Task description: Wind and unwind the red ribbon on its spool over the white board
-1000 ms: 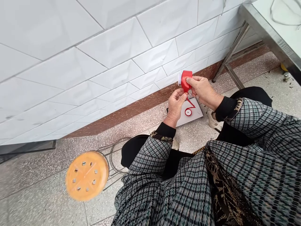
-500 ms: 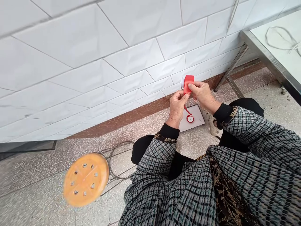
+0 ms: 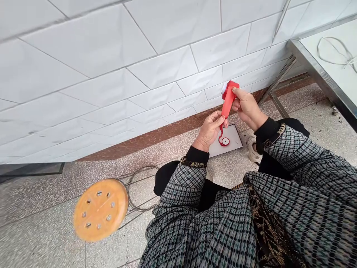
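Note:
My right hand [image 3: 247,108] grips a spool of red ribbon [image 3: 229,90], held up in front of the tiled wall. A strip of ribbon runs down from the spool to my left hand [image 3: 210,128], whose fingers pinch it. Below my left hand the ribbon trails on to a small red curl [image 3: 224,141] lying on a white board [image 3: 232,143] on the floor. Both forearms wear checked sleeves with black cuffs.
An orange round stool [image 3: 99,209] with a wire frame stands on the speckled floor at lower left. A metal table [image 3: 325,59] with a loop of cord on top is at upper right. The white tiled wall [image 3: 139,67] is close ahead. A shoe [image 3: 251,147] shows beside the board.
My right hand has lifted the spool up and away from my left hand, so a longer strip of ribbon is now stretched between them.

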